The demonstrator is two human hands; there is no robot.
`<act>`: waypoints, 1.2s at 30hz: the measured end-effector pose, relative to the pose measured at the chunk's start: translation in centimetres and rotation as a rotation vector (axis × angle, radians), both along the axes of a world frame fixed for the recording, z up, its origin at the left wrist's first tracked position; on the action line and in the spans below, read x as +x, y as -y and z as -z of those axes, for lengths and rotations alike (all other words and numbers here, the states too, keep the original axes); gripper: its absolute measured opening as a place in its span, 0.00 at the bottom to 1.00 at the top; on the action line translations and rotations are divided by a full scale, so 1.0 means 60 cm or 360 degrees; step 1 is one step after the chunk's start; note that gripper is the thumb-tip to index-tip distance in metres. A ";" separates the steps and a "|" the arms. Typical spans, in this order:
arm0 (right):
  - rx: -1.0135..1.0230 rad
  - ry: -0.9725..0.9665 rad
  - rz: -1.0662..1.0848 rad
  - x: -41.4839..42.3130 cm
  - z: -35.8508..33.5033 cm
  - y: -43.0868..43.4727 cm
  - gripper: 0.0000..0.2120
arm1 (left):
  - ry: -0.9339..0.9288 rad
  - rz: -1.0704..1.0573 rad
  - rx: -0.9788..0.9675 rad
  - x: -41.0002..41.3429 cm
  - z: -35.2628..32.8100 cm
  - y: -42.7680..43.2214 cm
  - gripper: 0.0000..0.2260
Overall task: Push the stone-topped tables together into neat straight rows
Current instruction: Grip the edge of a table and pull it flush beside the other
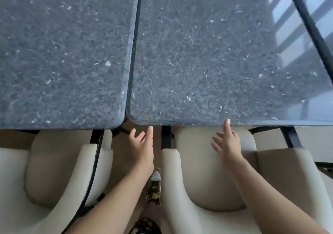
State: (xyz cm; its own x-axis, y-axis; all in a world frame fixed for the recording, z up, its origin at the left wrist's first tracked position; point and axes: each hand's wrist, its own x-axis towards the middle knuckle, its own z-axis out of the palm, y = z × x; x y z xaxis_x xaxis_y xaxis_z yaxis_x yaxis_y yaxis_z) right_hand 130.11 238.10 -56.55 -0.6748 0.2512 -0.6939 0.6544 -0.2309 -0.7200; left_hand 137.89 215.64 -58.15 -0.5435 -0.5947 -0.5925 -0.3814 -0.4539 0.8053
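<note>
Stone-topped tables are filling the upper part of the view, side by side. On the left, the left table (63,58) is showing its dark speckled surface, its near edge sitting a touch closer to the person than its neighbour's. A narrow dark gap (134,53) is running between the two tops, so they are lying just beside each other, and I cannot tell whether they are touching. Below that corner, a cream upholstered chair (54,170) is sitting tucked under the left table. Moving across, the left hand (142,145) is hovering open near the gap, fingers loosely spread, gripping nothing and apart from both edges. Beneath the wrist, a patterned shoe (154,188) is showing on the floor between the chairs. Next over, the right hand (228,141) is reaching up open, fingers splayed, one fingertip meeting the near edge of the right table (216,53), holding nothing. A second cream chair (207,170) is sitting below it. Far right, window light is glinting off the stone.
</note>
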 end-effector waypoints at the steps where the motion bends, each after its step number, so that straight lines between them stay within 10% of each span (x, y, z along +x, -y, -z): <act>1: -0.0046 0.0105 0.0117 -0.016 0.019 0.007 0.26 | 0.0041 -0.0079 0.0171 -0.015 0.014 0.017 0.39; 4: -0.0201 0.0260 0.0370 -0.062 0.063 0.009 0.39 | 0.0072 -0.0294 0.0594 -0.066 0.044 0.059 0.42; 11: -0.0476 0.0199 0.0584 -0.136 0.117 0.004 0.21 | 0.0099 -0.0340 0.0875 -0.137 0.082 0.091 0.09; 14: -0.0540 0.0175 0.0591 -0.143 0.132 0.001 0.10 | 0.0085 -0.0328 0.0885 -0.136 0.096 0.094 0.08; 36: -0.0422 -0.0123 0.0479 -0.115 0.164 -0.007 0.21 | -0.0074 -0.0119 0.0686 -0.115 0.127 0.097 0.07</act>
